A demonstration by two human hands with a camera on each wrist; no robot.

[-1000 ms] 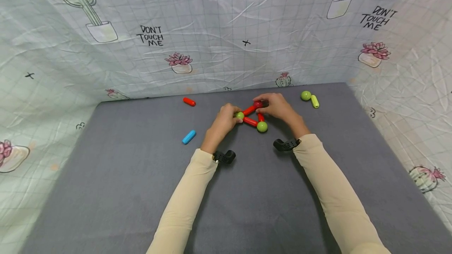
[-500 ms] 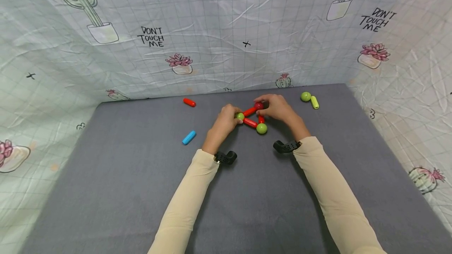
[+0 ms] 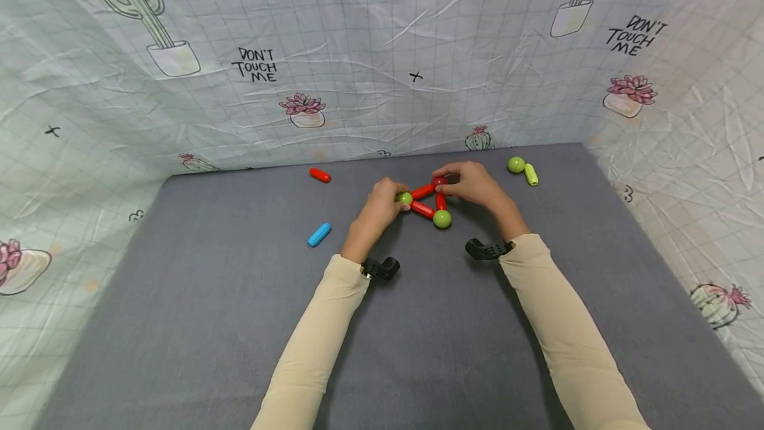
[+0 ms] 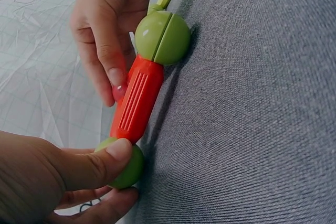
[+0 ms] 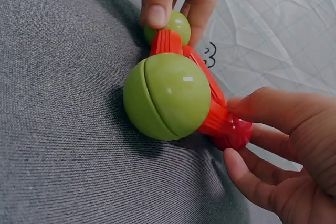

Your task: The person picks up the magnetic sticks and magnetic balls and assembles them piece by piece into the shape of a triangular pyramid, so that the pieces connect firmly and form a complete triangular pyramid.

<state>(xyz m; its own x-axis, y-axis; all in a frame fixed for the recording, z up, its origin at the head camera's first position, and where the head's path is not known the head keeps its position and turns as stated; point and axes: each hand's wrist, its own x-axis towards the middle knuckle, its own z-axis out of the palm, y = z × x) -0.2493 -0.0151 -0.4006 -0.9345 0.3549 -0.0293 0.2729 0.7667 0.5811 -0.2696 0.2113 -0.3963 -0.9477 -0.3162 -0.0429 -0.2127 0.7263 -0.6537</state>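
Note:
Three red rods and three balls form a triangle on the grey table. My left hand (image 3: 382, 204) pinches the green ball (image 4: 132, 170) at the left corner between thumb and fingers. At the far right corner, my right hand (image 3: 474, 184) holds the red ball (image 5: 240, 134), its fingers covering part of it. The front corner is another green ball (image 5: 176, 98), touched by neither hand. One red rod (image 4: 137, 100) runs between the two green balls. A second red rod (image 3: 424, 191) joins the left ball to the red one, and a third red rod (image 3: 441, 202) closes the right side.
On the left of the table (image 3: 227, 297) lie a loose red rod (image 3: 319, 174) and a blue rod (image 3: 319, 235). Back right, a green ball (image 3: 516, 164) sits beside a yellow-green rod (image 3: 531, 174). A patterned cloth (image 3: 382, 58) hangs behind the table.
My right hand has shifted slightly to the right with the red ball, and the right-hand rod now stands straighter in the head view. My left hand stays almost still on its green ball.

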